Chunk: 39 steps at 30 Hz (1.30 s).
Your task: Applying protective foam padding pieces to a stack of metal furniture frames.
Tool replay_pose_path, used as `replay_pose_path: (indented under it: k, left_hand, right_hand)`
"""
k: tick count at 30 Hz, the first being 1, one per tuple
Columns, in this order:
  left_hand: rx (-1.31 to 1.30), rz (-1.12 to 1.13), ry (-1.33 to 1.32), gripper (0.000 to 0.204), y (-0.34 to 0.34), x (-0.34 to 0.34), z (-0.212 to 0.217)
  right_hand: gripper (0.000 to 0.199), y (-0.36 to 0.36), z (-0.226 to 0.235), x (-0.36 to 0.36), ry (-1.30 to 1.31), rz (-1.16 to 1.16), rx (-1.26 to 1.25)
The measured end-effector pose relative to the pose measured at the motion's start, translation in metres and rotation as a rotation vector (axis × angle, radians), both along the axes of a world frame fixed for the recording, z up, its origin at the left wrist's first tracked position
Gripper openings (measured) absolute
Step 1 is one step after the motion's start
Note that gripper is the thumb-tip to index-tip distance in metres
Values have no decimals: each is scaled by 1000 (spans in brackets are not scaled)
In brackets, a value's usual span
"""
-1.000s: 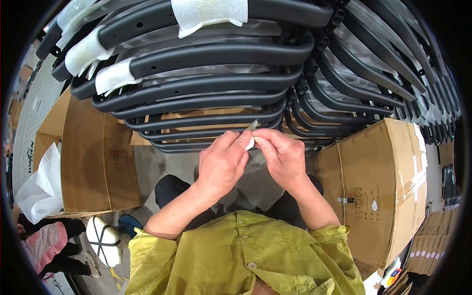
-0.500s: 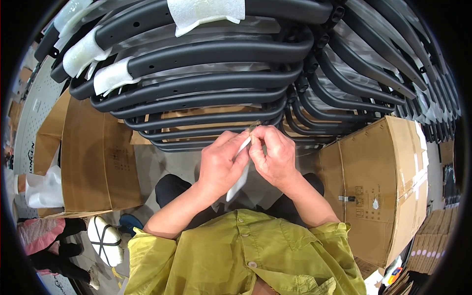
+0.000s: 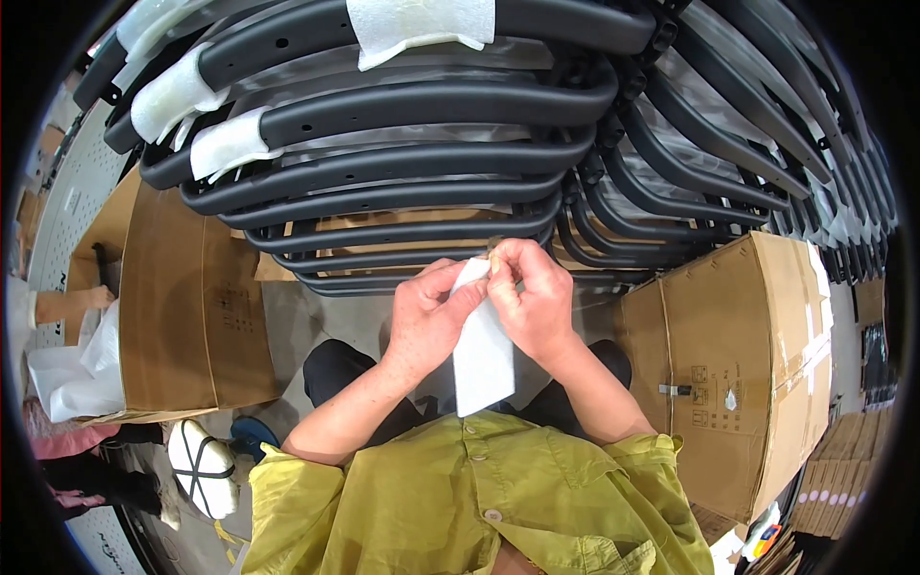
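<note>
A thin white sheet (image 3: 484, 364), which looks like packing foam, hangs down in front of me. My left hand (image 3: 429, 311) is closed and pinches it near its upper edge between thumb and fingers. Close beside it, my right hand (image 3: 529, 292) is closed too, its thumb and forefinger pressed together at the sheet's top corner. A small brownish, translucent strip (image 3: 494, 243) pokes up at those fingertips; its exact kind is too small to tell. Beyond both hands rises a stack of black bent tube frames (image 3: 422, 101), some with white foam wraps (image 3: 230, 144) around them.
A tall cardboard box (image 3: 196, 297) stands open at left, white sheets (image 3: 81, 369) hanging over its side. Another carton (image 3: 719, 374) stands at right. Flat cartons (image 3: 839, 470) are stacked at lower right. Another person's hand (image 3: 94, 298) reaches to the left box. A white strapped cushion (image 3: 203, 470) sits lower left.
The white sheet has turned from nearly edge-on to showing its broad face. Both my hands stay close together. At the left, another person's hand has come into view by the box.
</note>
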<state>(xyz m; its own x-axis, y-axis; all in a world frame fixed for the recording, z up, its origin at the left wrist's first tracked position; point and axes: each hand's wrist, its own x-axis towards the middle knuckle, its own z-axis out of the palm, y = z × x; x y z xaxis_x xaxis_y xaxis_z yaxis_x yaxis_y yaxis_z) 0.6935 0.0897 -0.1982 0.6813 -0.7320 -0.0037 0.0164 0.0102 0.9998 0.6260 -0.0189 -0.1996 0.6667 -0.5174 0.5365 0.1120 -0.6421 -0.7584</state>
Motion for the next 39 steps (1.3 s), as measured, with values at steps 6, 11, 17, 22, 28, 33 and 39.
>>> replay_pose_path:
  k: [6,11,17,22,28,33,39]
  left_hand:
    - [-107,76,70,18,-3,-7,-14]
    - [-150,128,136,19,-4,-13,-16]
    - [-178,158,301,20,-3,-16,-22]
    - [-230,139,421,20,-1,-13,-18]
    - [-223,155,378,20,0,-11,-19]
    - [-185,149,302,19,0,-16,-20]
    - [-8,-29,175,18,20,3,-7]
  right_hand:
    - [7,-1,-2,1,-9,3,-43]
    - [6,0,-9,2,-26,-19,-45]
    - [3,-4,-9,2,20,-28,-19]
    - [7,-15,-5,-5,106,194,210]
    - [14,-9,1,-8,103,245,311]
    - [15,-10,-1,-6,78,132,-8]
    - [13,-22,18,-8,42,124,-350]
